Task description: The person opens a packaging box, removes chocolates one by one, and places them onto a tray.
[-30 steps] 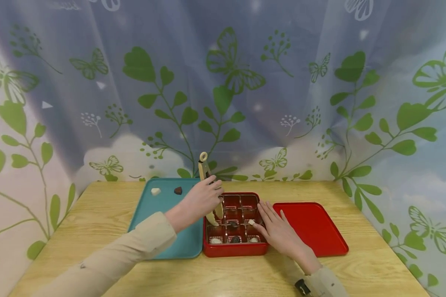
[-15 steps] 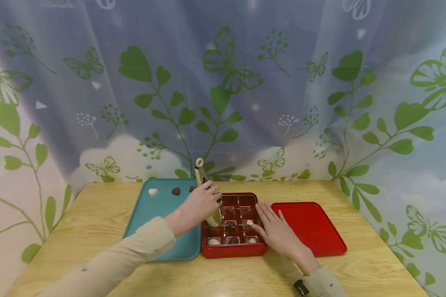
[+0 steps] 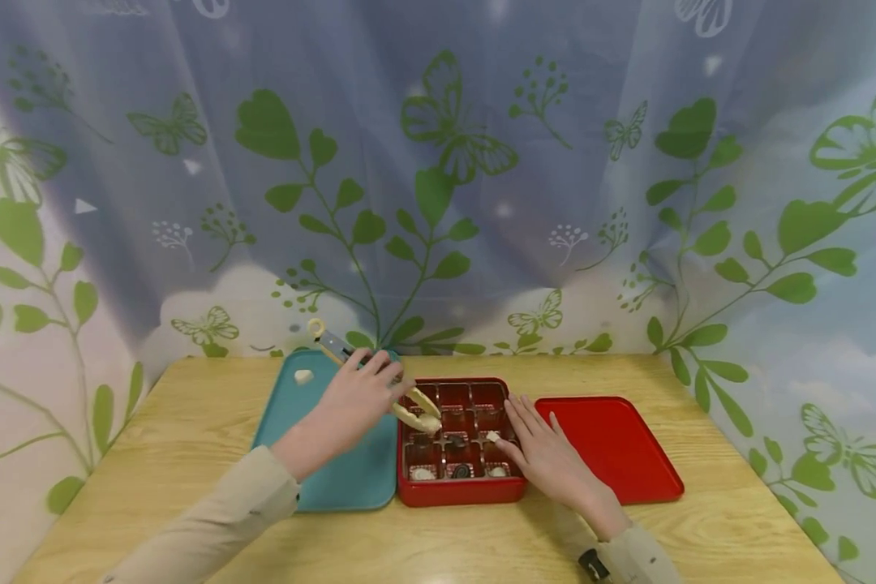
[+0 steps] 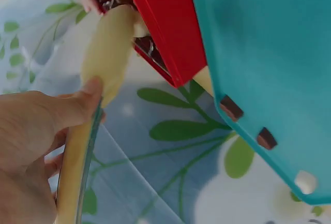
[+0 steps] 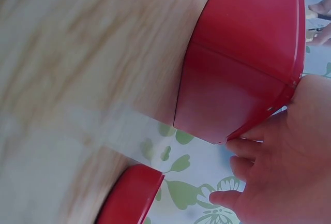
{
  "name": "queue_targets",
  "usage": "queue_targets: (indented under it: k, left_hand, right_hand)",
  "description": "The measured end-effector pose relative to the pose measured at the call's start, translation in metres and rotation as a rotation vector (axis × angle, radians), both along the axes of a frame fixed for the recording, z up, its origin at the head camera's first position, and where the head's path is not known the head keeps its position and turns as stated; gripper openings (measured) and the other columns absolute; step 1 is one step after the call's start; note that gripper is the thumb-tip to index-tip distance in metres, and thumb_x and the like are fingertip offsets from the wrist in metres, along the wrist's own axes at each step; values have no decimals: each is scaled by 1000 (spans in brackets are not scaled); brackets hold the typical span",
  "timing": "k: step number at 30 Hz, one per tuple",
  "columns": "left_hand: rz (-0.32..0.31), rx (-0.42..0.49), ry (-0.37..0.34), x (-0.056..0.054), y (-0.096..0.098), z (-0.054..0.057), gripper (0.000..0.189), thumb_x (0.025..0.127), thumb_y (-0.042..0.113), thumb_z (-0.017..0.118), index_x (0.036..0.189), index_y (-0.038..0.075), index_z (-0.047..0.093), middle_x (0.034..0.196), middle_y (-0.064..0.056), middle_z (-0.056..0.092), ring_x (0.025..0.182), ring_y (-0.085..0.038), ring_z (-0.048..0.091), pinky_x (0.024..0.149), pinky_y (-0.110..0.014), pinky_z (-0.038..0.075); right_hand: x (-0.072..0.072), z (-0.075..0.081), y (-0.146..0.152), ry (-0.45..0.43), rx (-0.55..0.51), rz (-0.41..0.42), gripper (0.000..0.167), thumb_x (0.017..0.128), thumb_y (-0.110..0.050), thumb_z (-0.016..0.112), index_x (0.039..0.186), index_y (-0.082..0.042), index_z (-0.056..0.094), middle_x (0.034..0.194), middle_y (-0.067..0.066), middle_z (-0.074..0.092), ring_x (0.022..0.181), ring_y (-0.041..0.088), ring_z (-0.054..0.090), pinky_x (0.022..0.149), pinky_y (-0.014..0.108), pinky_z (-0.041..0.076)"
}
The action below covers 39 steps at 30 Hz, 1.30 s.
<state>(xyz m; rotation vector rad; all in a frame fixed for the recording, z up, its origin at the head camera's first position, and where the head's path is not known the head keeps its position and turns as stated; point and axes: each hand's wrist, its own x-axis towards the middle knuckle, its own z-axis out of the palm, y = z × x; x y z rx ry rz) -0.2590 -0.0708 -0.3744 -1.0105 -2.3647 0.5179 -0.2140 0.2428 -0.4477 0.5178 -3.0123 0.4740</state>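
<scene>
My left hand (image 3: 358, 397) grips a pair of cream-coloured tongs (image 4: 110, 48), thumb on one arm. The tongs tilt down to the right, tips over the left column of a red box (image 3: 460, 491). At the tips shows a pale piece (image 3: 428, 422), perhaps a white chocolate; whether they pinch it I cannot tell. Inside the box a clear divided insert bears several chocolates, among them a dark one (image 3: 461, 470) and a white one (image 3: 422, 474) in the front row. My right hand (image 3: 547, 454) rests on the box's right rim with straight fingers.
A teal tray (image 3: 343, 478) lies left of the box. On it are a white piece (image 3: 302, 376) and two brown pieces (image 4: 231, 108), the latter hidden from the head view by my left hand. A red lid (image 3: 613, 450) lies to the right. Behind the wooden table hangs a patterned curtain (image 3: 380, 162).
My left hand has swung left and tipped the tongs from nearly upright to a low slant. Their tips have risen slightly, and the pale piece now shows. My right hand stays put.
</scene>
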Motion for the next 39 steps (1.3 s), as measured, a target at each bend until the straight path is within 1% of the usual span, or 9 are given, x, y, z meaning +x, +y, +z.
queue_targets:
  k: [4,7,12,15,18,25,29,35,39]
  left_hand:
    - [1,115,-38,0,-14,2,48,87,32,75,134,28,66,119,2,62,111,-24,53,97,-44,44]
    - [-7,160,-28,1,-24,3,47,88,29,74,135,27,65,120,-1,63,112,-25,54,97,-45,45]
    - [-16,238,5,3,-40,2,45,88,33,75,131,25,68,118,-1,64,112,-26,55,97,-46,46]
    - [3,281,4,3,-52,-1,44,86,31,77,129,24,69,116,-2,64,111,-27,55,96,-48,45]
    - [43,312,2,4,-66,-3,45,83,28,80,127,24,70,114,-3,64,111,-28,56,95,-50,45]
    - [144,334,11,7,-104,-13,48,79,26,83,126,22,72,115,-5,64,112,-31,56,93,-51,44]
    - [205,331,1,10,-126,-19,48,81,22,83,128,21,71,117,-7,65,111,-32,56,91,-52,44]
    - [238,340,-11,6,-154,-26,44,82,15,81,125,16,73,112,-10,64,109,-34,56,91,-55,43]
    - [254,312,-19,1,-166,-29,42,81,12,82,123,15,73,110,-11,63,107,-34,55,92,-55,43]
  right_hand:
    - [0,0,3,5,14,-6,75,106,-48,46,160,-1,24,167,17,17,154,38,17,119,67,15]
    - [-1,0,4,-4,20,-6,75,107,-49,44,160,-1,22,167,17,16,154,37,16,119,66,14]
    - [-1,0,4,-9,20,-10,75,107,-49,44,160,-1,23,167,16,16,154,37,15,119,66,13]
    - [-1,-2,4,-7,22,-9,75,107,-49,44,160,-1,24,167,16,16,154,37,15,119,67,14]
    - [-1,-3,4,-8,22,-11,75,106,-49,45,160,-1,24,167,16,16,154,37,15,119,67,14]
    - [-2,-2,3,-8,24,-12,75,106,-47,46,160,0,23,167,17,16,154,38,15,119,67,14]
    - [-2,-2,3,-6,21,-8,74,106,-46,46,160,0,24,167,17,17,154,38,16,119,68,14]
    - [-2,-1,1,-7,17,-1,75,107,-47,46,160,0,23,167,17,16,154,38,15,119,68,13]
    - [-2,-1,-1,-15,15,2,75,107,-49,45,160,-1,22,167,17,15,154,38,14,119,67,13]
